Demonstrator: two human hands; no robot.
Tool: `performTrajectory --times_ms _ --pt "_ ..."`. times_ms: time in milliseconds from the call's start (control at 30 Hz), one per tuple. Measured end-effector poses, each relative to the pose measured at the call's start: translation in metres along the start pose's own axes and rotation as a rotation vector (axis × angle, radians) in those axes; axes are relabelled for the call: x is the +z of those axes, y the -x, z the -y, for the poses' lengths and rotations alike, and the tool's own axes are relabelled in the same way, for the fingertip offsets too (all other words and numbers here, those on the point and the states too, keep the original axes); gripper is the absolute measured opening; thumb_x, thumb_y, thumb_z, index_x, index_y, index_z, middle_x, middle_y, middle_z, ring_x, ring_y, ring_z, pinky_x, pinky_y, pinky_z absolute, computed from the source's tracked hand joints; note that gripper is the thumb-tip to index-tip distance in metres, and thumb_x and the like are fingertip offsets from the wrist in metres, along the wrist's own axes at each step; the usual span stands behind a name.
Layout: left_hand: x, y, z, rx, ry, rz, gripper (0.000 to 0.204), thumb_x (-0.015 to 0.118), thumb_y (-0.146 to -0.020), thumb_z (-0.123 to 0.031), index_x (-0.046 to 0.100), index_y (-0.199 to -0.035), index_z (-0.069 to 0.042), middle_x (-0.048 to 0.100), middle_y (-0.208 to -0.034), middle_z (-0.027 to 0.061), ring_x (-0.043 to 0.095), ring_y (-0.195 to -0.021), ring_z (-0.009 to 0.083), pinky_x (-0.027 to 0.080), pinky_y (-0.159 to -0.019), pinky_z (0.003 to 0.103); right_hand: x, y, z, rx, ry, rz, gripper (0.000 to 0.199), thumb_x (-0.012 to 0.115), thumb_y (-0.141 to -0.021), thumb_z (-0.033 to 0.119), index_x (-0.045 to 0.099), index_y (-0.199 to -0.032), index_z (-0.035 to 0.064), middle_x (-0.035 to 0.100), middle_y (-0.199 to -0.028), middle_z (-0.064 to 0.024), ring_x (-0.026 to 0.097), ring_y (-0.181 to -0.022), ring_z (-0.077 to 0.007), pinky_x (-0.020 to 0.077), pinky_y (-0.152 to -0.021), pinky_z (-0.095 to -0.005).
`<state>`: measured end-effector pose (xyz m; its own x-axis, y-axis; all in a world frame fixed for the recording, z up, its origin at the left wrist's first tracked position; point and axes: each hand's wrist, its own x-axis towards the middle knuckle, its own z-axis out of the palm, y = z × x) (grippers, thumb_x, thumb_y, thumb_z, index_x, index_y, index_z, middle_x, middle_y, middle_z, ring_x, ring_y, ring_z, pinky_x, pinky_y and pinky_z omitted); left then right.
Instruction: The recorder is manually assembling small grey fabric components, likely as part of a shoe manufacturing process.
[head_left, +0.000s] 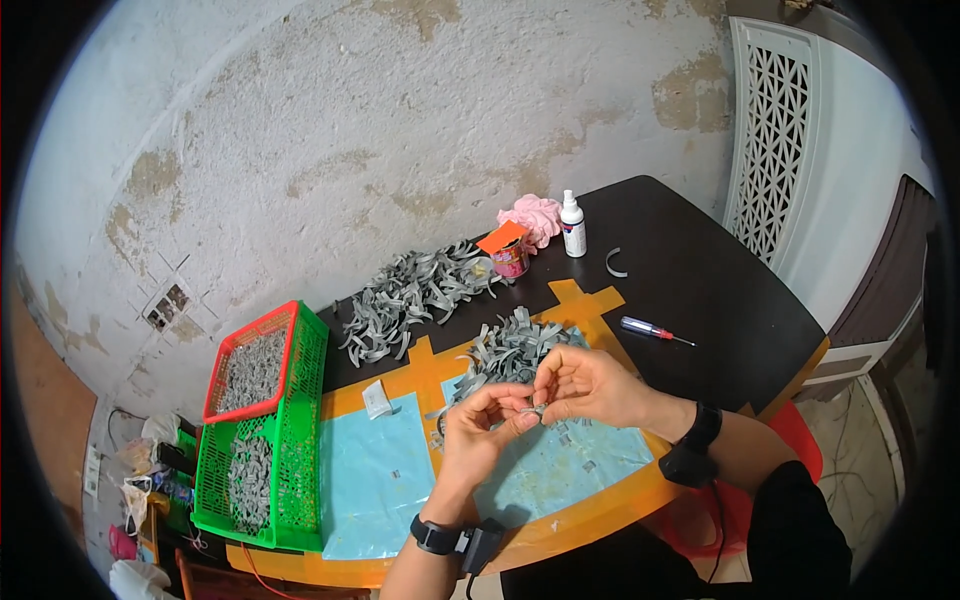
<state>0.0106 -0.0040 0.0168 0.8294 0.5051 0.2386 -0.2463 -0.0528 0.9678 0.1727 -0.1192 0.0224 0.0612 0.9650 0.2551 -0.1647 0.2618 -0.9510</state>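
small gray piece sits between the fingertips of both hands, above the blue sheet on the right. the left hand pinches it with thumb and forefinger; the right hand meets it from the other side, thumb and forefinger also closed on it, its other fingers curled in. the piece is too small, and too covered by the fingers, for its exact shape to be told.

just beyond the hands lies a near heap of gray strips, and behind it, on the dark table, a larger far heap. a white packet rests at the upper edge of the blue sheet on the left. to the left of that sheet stands a green basket, full of holes, with small gray bits in it and a red basket of similar bits at its far end. a screwdriver lies to the right of the near heap, and a white spray bottle stands farther back beside a pink cloth.
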Motion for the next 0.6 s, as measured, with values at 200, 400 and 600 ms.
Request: performTrajectory --times_ms 200,400,600 --pt "0.004 -0.001 -0.002 -0.091 0.050 -0.014 0.019 0.070 -0.077 0.005 0.063 -0.094 0.000 0.063 -0.088 0.0027 0.059 -0.083 0.0098 0.049 -0.078 0.024 -0.003 0.000 -0.003 -0.050 0.103 -0.026 0.027 0.066 -0.079 -0.005 0.049 -0.099 0.0033 0.056 -0.092 -0.0041 0.056 -0.088 -0.0103 0.0488 -0.079 -0.0262" --pt "-0.006 -0.002 0.005 -0.100 -0.036 0.055 0.014 0.071 -0.076 0.005 0.064 -0.087 -0.001 0.064 -0.088 0.0030 0.060 -0.082 0.0111 0.049 -0.077 0.025 -0.002 0.000 -0.001 -0.113 0.197 -0.016 0.024 0.067 -0.079 -0.004 0.052 -0.097 0.0018 0.057 -0.090 -0.0045 0.058 -0.085 -0.0111 0.0502 -0.077 -0.0268" --pt "-0.009 -0.001 0.008 -0.135 0.006 0.011 0.008 0.069 -0.081 -0.001 0.066 -0.088 -0.002 0.064 -0.087 0.0004 0.057 -0.078 0.0069 0.047 -0.073 0.021 -0.001 0.000 0.007 -0.291 0.632 0.010 0.021 0.071 -0.077 0.003 0.063 -0.096 0.0036 0.061 -0.089 -0.0052 0.061 -0.077 -0.0136 0.0498 -0.068 -0.0263"
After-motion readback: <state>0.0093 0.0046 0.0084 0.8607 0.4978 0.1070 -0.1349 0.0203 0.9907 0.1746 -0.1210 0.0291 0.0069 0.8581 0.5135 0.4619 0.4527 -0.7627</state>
